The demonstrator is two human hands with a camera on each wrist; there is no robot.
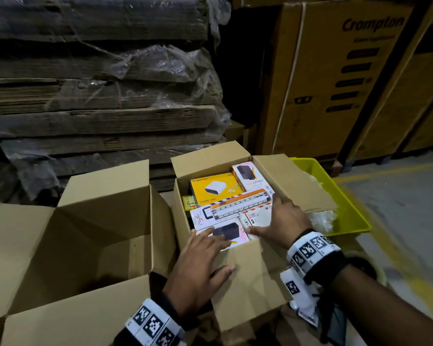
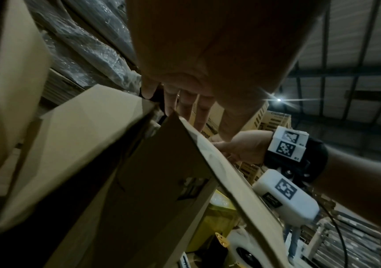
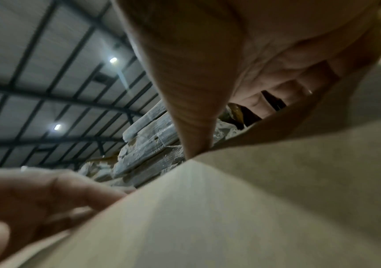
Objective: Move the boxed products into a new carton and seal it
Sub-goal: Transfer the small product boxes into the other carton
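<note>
Both hands, left hand and right hand, reach flat into full carton.

both forearms reached forward, marker bands strapped on wrists. left hand lay palm down, fingers straight and spread, thumb out to right. right hand sat just beside it, palm down, fingers extended forward, thumb angled toward left hand. hands apart.
</note>
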